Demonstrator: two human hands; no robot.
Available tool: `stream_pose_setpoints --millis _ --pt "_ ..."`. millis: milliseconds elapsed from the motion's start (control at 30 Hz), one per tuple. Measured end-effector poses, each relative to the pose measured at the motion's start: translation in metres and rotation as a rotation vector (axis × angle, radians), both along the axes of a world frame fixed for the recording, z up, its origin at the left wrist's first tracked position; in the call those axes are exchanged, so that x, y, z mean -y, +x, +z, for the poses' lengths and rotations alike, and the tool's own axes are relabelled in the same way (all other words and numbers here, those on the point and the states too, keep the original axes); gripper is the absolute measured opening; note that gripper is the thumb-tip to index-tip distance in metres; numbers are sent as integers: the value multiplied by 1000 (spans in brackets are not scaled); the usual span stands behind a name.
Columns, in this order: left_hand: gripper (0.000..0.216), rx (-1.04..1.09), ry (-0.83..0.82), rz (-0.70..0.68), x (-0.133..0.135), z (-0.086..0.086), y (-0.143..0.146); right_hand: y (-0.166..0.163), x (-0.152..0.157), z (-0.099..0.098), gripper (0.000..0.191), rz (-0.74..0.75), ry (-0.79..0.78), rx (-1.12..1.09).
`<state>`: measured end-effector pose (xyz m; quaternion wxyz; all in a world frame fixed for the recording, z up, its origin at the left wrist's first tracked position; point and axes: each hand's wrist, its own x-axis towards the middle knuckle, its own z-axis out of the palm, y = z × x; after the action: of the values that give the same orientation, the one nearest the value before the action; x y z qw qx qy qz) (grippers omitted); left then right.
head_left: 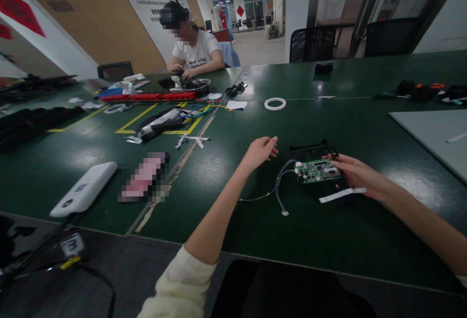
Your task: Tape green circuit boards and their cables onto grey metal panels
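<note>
A green circuit board is gripped at its right end between the thumb and fingers of my right hand. Just behind the board shows a black plastic frame; whether the two are joined I cannot tell. Grey cables run from the board's left end, one ending in a white connector. My left hand hovers left of the board, fingers loosely bent and apart, with nothing visible in them. A white strip is in front of the board, below my right hand.
Beyond my left hand lies a white tape roll. On the left are a white power bank, a blurred-out pink phone-like object and a black pouch with wires. A grey board lies right. Another person works across the table.
</note>
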<state>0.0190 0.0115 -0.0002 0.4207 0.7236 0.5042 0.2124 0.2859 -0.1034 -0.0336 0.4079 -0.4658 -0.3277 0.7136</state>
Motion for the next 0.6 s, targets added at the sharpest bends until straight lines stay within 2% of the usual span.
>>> stream_pose_setpoints --millis 100,167,300,400,500,600 --pt "46 260 -335 -112 8 -1 7 -4 3 -3 45 56 -3 -54" --pt "46 309 -422 -209 13 -4 11 -7 5 -3 49 115 -6 -98" --pt "53 279 -366 -295 15 -13 14 -11 9 -1 52 220 20 -163" --pt "47 271 -340 -300 12 -16 14 -8 8 1 51 230 52 -95" --pt "39 268 -343 -306 9 -16 13 9 0 2 47 143 90 117" --pt "35 251 -346 -315 8 -16 11 51 -10 0 38 -94 196 430"
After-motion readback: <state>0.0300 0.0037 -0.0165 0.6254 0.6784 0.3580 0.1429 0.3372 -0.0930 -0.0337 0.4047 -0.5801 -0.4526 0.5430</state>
